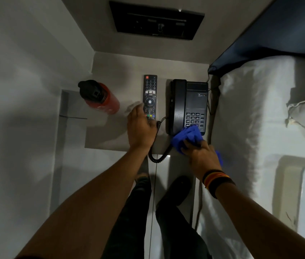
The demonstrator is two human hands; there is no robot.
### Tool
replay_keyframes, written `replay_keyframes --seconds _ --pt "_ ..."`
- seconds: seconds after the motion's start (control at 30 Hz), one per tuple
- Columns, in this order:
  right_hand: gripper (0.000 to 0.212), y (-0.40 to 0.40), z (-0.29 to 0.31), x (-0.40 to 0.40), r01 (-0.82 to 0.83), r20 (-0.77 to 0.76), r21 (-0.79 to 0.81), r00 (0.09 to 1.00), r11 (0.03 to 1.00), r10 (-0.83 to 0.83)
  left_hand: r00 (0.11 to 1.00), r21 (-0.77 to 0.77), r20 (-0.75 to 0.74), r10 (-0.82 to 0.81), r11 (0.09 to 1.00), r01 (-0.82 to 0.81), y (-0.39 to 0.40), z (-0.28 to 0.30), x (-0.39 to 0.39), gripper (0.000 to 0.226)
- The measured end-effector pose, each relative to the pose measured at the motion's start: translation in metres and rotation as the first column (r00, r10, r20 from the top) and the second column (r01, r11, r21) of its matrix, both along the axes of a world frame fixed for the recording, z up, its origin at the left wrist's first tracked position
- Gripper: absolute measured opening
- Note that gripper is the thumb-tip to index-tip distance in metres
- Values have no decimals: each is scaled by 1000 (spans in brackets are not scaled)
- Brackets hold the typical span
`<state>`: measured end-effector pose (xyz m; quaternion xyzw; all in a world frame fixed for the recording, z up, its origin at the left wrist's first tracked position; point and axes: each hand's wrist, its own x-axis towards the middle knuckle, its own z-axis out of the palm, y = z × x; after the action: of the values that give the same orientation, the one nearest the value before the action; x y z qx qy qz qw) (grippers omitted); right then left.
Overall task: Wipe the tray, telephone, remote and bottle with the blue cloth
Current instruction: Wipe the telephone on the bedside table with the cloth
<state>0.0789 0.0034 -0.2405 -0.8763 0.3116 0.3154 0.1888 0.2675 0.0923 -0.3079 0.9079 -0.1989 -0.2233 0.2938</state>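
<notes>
The right hand (201, 156) gripped the bunched blue cloth (189, 136) and pressed it on the near corner of the black telephone (189, 105), over the lowest keys. The left hand (141, 128) lay open and flat on the near end of the remote (149, 96), just left of the telephone. The red bottle (99, 96) stood further left on the grey tabletop (114, 71), apart from both hands.

Bare grey desk (121, 68) lies open behind the long black remote (150, 94), hemmed by a red bottle with black cap (102, 99) left and black corded telephone (187, 107) right.
</notes>
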Motion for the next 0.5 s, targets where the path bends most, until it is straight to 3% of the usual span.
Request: replay_keyframes --seconds 0.07,0.1,0.2,0.23,0.27,0.33,0.4,0.47,0.5 --pt "44 8 0 -9 198 105 80 973 977 -205 998 167 -54 28 986 -19 -22 -3 11 81" --pt "41 11 3 -12 341 198 137 911 930 -363 997 245 -67 24 969 -6 -31 -5 16 87" --pt "38 12 27 -15 673 357 343 552 655 -754 997 355 -70 -16 934 40 -48 -12 26 94" --pt "39 10 35 -13 704 410 363 468 610 -783 997 361 -82 -6 932 36 -50 -13 29 98" --pt "41 9 40 -10 710 468 341 439 616 -767 995 355 -97 12 935 24 -51 -14 31 99" --pt "51 6 41 4 651 585 249 489 717 -647 993 338 -111 39 941 1 -47 -17 35 85" --pt "60 5 21 23 494 593 78 675 866 -439 988 293 -126 89 955 -49 -37 -22 40 66" --pt "63 11 -5 36 259 428 -60 879 964 -209 958 215 -238 158 971 -106 -28 -19 41 54" --pt "65 16 -16 38 173 329 -72 934 982 -140 924 167 -331 189 976 -140 -23 -14 40 48"
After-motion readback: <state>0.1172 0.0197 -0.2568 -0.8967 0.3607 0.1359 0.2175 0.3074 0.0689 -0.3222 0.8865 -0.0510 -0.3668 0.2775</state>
